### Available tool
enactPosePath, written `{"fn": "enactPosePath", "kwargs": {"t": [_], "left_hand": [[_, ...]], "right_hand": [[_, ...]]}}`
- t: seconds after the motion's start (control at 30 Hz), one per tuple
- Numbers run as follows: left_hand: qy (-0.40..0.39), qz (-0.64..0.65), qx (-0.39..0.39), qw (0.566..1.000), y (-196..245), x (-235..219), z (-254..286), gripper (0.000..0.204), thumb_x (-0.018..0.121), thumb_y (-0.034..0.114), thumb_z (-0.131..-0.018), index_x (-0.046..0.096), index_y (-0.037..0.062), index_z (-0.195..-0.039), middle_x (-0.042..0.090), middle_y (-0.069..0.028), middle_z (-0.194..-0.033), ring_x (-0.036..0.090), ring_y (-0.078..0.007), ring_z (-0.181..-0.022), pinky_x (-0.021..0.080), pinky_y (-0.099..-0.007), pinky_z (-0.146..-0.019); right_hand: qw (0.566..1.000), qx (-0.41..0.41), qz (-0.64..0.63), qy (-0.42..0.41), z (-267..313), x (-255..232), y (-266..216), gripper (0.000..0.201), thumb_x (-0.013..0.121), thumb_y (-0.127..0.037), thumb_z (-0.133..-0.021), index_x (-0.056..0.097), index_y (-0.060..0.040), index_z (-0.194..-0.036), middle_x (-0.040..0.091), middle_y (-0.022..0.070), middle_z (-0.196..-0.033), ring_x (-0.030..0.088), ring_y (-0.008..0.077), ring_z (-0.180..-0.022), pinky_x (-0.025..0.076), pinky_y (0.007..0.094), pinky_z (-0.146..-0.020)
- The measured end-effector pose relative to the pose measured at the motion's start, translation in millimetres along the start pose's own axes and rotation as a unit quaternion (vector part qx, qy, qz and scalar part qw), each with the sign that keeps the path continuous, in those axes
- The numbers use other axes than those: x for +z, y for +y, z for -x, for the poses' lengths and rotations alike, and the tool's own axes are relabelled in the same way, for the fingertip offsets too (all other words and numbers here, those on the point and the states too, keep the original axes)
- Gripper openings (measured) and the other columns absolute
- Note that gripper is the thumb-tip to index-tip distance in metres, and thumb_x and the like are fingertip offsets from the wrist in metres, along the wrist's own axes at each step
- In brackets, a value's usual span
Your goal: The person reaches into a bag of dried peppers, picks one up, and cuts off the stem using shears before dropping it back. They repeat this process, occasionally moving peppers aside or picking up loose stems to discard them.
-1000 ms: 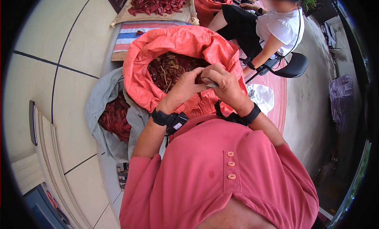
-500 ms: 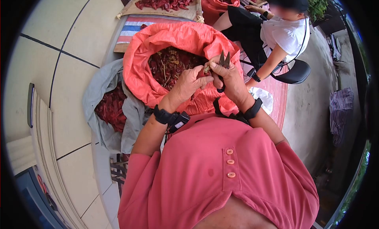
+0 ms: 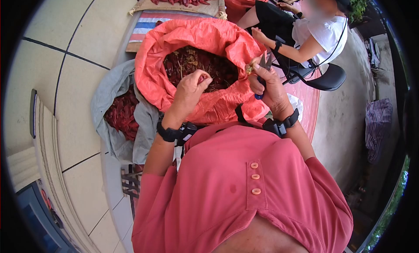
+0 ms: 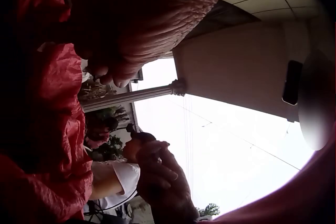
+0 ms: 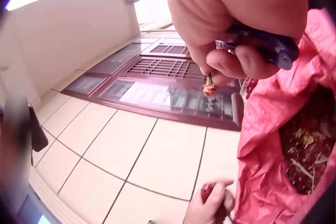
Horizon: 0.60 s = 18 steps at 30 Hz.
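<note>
My left hand (image 3: 188, 95) curls its fingers round a red pepper piece (image 3: 202, 79) above the near left part of the red sack's (image 3: 150, 72) mouth. Scissors (image 3: 265, 64) with a blue handle are gripped in my right hand (image 3: 271, 88), to the right of the sack's mouth, blades upward. Its thumb and fingertips also pinch a small pale stem bunch (image 3: 249, 68). In the right wrist view the blue handle (image 5: 283, 50) lies in the palm, and my left hand (image 5: 210, 208) is low in the picture.
A grey sack (image 3: 102, 111) of red peppers (image 3: 124, 115) stands at the left. More peppers lie on a tray (image 3: 209, 8) beyond. A seated person in a white top (image 3: 325, 39) is at the upper right, beside a black chair seat (image 3: 329, 78).
My hands, together earlier, have moved apart: the left toward the left with the red piece, the right toward the right with the scissors. The seated person's forearm has lifted.
</note>
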<state>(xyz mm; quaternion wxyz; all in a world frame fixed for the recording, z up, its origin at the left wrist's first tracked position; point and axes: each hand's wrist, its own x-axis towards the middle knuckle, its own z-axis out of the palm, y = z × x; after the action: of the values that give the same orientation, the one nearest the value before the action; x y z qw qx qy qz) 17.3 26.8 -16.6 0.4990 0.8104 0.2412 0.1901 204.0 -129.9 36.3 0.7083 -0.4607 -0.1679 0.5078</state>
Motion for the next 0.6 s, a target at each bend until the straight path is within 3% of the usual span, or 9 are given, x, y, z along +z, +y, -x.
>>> {"fn": "enactPosePath", "kwargs": {"t": [0.03,0.1,0.17,0.3,0.33,0.43,0.5,0.53,0.6], "left_hand": [[0.039,-0.007,0.007,0.999,-8.0,-10.8,8.4,0.023,0.063,0.022,-0.09,0.06,0.0028,-0.102,0.063,-0.0116,-0.083,0.06,-0.0193,-0.075,0.047,-0.0309,-0.071],[0.131,-0.058,-0.03,0.989,-19.5,-40.6,31.1,0.022,0.064,0.021,-0.088,0.059,0.0026,-0.098,0.063,-0.0156,-0.088,0.061,-0.0316,-0.083,0.048,-0.0385,-0.075],[0.198,-0.166,-0.059,0.964,-56.5,-73.6,58.6,0.024,0.066,0.021,-0.086,0.058,0.0032,-0.101,0.062,-0.017,-0.092,0.06,-0.0331,-0.085,0.047,-0.0402,-0.076],[0.218,-0.34,-0.178,0.898,-126.7,-132.2,111.5,0.034,0.068,0.02,-0.083,0.057,0.0057,-0.111,0.062,-0.0143,-0.103,0.056,-0.033,-0.097,0.044,-0.0416,-0.086],[0.222,-0.411,-0.204,0.86,-135.0,-138.2,117.8,0.04,0.07,0.019,-0.081,0.056,0.006,-0.116,0.06,-0.0126,-0.11,0.052,-0.0331,-0.105,0.041,-0.0436,-0.092],[0.238,-0.515,-0.133,0.813,-120.9,-138.0,111.9,0.045,0.071,0.018,-0.079,0.056,0.0057,-0.119,0.059,-0.0119,-0.114,0.05,-0.033,-0.108,0.039,-0.0447,-0.094],[0.252,-0.418,-0.068,0.87,-119.7,-123.3,90.4,0.04,0.07,0.015,-0.079,0.057,0.006,-0.116,0.059,-0.0121,-0.111,0.051,-0.0322,-0.105,0.041,-0.041,-0.092],[0.219,-0.361,-0.072,0.903,-104.8,-107.3,75.7,0.032,0.067,0.011,-0.081,0.059,0.0054,-0.11,0.06,-0.0117,-0.106,0.052,-0.0314,-0.1,0.042,-0.0402,-0.089],[0.168,-0.27,0.02,0.948,-99.1,-68.0,47.9,0.019,0.063,0.009,-0.082,0.062,0.005,-0.101,0.064,-0.0102,-0.093,0.054,-0.03,-0.094,0.044,-0.0407,-0.084]], "right_hand": [[0.996,-0.03,0.07,0.054,4.5,-7.7,-5.4,0.011,0.056,-0.018,-0.095,0.056,-0.0073,-0.096,0.047,-0.0019,-0.059,0.035,0.0045,-0.043,0.026,0.0208,-0.041],[0.978,-0.052,0.161,0.122,14.2,-53.0,-0.4,0.011,0.058,-0.018,-0.094,0.057,-0.0076,-0.094,0.045,-0.0032,-0.056,0.034,0.0042,-0.042,0.026,0.0209,-0.041],[0.945,-0.096,0.226,0.216,27.7,-86.3,6.1,0.009,0.058,-0.016,-0.093,0.058,-0.0077,-0.091,0.044,-0.0048,-0.055,0.034,0.0038,-0.041,0.024,0.0201,-0.039],[0.894,-0.078,0.265,0.352,52.5,-152.7,40.8,0.007,0.06,-0.012,-0.091,0.058,-0.006,-0.089,0.051,-0.0026,-0.061,0.037,0.0043,-0.04,0.027,0.0207,-0.036],[0.885,-0.074,0.267,0.375,54.4,-170.4,53.4,0.007,0.06,-0.012,-0.09,0.058,-0.0057,-0.089,0.053,-0.002,-0.062,0.038,0.0045,-0.041,0.028,0.0209,-0.036],[0.866,-0.074,0.277,0.409,53.9,-219.7,97.1,0.006,0.06,-0.008,-0.088,0.057,-0.0043,-0.091,0.058,0.0008,-0.069,0.041,0.0056,-0.041,0.031,0.0218,-0.036],[0.857,0.004,0.304,0.417,57.0,-232.2,113.0,0.01,0.058,-0.01,-0.089,0.059,-0.0042,-0.096,0.062,0.0023,-0.074,0.041,0.0056,-0.041,0.031,0.0212,-0.036],[0.854,0.028,0.291,0.43,57.9,-231.3,118.4,0.011,0.058,-0.01,-0.089,0.059,-0.0039,-0.098,0.062,0.0025,-0.075,0.042,0.0059,-0.042,0.031,0.0215,-0.037],[0.846,0.04,0.299,0.44,57.9,-232.7,127.9,0.013,0.058,-0.01,-0.089,0.06,-0.0034,-0.1,0.063,0.0027,-0.077,0.042,0.0062,-0.043,0.032,0.022,-0.037]]}}
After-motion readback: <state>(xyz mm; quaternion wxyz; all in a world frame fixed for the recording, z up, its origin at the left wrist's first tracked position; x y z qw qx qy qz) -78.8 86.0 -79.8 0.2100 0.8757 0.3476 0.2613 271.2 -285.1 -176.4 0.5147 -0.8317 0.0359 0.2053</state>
